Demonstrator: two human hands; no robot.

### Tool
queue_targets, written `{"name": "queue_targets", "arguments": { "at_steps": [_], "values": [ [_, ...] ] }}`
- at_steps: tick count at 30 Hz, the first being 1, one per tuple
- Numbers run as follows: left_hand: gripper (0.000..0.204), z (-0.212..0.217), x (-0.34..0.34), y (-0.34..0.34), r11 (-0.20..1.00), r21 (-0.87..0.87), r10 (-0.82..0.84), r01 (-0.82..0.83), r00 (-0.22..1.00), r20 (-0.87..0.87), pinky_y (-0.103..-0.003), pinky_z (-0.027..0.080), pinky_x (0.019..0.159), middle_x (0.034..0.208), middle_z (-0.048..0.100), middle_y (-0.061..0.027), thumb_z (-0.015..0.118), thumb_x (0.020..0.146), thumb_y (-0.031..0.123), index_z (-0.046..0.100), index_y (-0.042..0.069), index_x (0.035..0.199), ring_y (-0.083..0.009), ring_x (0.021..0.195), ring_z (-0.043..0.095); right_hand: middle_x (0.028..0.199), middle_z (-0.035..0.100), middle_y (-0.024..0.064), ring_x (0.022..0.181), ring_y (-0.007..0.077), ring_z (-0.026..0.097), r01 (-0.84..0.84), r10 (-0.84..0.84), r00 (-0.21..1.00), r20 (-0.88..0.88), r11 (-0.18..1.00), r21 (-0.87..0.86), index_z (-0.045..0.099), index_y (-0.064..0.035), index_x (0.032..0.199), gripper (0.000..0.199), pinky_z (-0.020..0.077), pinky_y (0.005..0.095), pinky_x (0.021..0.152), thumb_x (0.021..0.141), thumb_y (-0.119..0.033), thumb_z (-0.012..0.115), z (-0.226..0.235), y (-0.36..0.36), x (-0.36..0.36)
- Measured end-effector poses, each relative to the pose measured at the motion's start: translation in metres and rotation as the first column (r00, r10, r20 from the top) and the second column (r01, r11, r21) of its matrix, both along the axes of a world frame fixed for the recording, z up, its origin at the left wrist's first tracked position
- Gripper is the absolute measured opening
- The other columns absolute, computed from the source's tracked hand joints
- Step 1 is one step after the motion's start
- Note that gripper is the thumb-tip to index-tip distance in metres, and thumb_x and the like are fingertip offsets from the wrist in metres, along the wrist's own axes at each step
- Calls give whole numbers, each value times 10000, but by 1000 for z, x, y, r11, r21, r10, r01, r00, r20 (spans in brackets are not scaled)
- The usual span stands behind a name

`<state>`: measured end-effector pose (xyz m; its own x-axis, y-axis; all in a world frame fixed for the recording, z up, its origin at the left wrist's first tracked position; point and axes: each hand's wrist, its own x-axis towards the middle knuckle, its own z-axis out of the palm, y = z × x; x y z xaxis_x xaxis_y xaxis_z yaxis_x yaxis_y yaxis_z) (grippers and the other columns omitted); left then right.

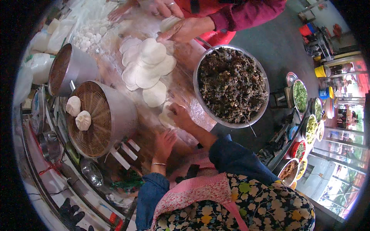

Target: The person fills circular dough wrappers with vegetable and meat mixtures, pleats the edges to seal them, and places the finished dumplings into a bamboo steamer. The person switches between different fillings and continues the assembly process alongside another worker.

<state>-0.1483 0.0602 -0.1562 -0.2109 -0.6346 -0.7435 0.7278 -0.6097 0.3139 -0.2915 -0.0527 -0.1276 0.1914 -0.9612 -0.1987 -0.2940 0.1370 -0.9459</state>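
1. Judging by the steamer basket point(101, 127) at the left of the frame, little has been finished: only two pleated buns point(78, 113) are set on its woven mat, at its left rim, and most of the mat is unfilled.
2. A dough round point(166, 114) is held at the centre of the frame by the right hand point(179, 115), whose fingers are curled around it; whether filling has been put in cannot be told.
3. The left hand point(163, 144) is laid palm down on the floured table point(185, 88) just below, fingers loose, with nothing gripped.
4. Much appears to be left: a pile of flat dough rounds point(148, 63) is spread above the hands, small dough lumps point(90, 32) are heaped at the upper left, and the metal bowl point(263, 101) of dark chopped filling point(231, 84) is seen nearly full at the right.
5. Room is tight: the hands are hemmed between the basket's wall and the bowl's rim, and the table's near edge lies just below the left hand.
6. At the top of the frame, a co-worker's hands point(185, 29) are pressed on dough, so that end of the table is taken.
7. A second steamer point(69, 69) is tilted above the basket.
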Motion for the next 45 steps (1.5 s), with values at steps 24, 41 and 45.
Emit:
{"name": "queue_targets", "arguments": {
  "at_steps": [24, 41, 45],
  "values": [
    [637, 170, -103, -27, 975, -161, 108, -154, 958, -267, -437, 382, 1002, 1300, 494, -109, 333, 917, 536, 390, 68, 1345, -281, 1170, 495, 906, 525, 137, 791, 332, 558, 21, -163, 950, -267, 886, -463, 532, -50, 990, 292, 483, 374, 659, 728, 5, 649, 185, 66, -146],
    [417, 157, -125, -88, 958, -288, 18, -11, 1000, 20, -484, 434, 935, 1206, 560, -135, 385, 952, 299, 477, 9, 1237, -306, 1092, 546, 710, 616, 158, 644, 377, 615, -46, -131, 622, -772, 978, -203, 467, -106, 1016, 202, 488, 462, 522, 817, -75, 493, 214, 91, -218],
    [389, 155, -124, -112, 956, -294, 18, 4, 997, 75, -471, 465, 870, 1099, 587, -109, 419, 946, 342, 494, 51, 1194, -295, 1005, 571, 684, 608, 165, 626, 388, 605, -31, -187, 694, -695, 957, -289, 467, -117, 1080, 271, 484, 463, 517, 816, -56, 489, 247, 76, -210]
  ]
}}
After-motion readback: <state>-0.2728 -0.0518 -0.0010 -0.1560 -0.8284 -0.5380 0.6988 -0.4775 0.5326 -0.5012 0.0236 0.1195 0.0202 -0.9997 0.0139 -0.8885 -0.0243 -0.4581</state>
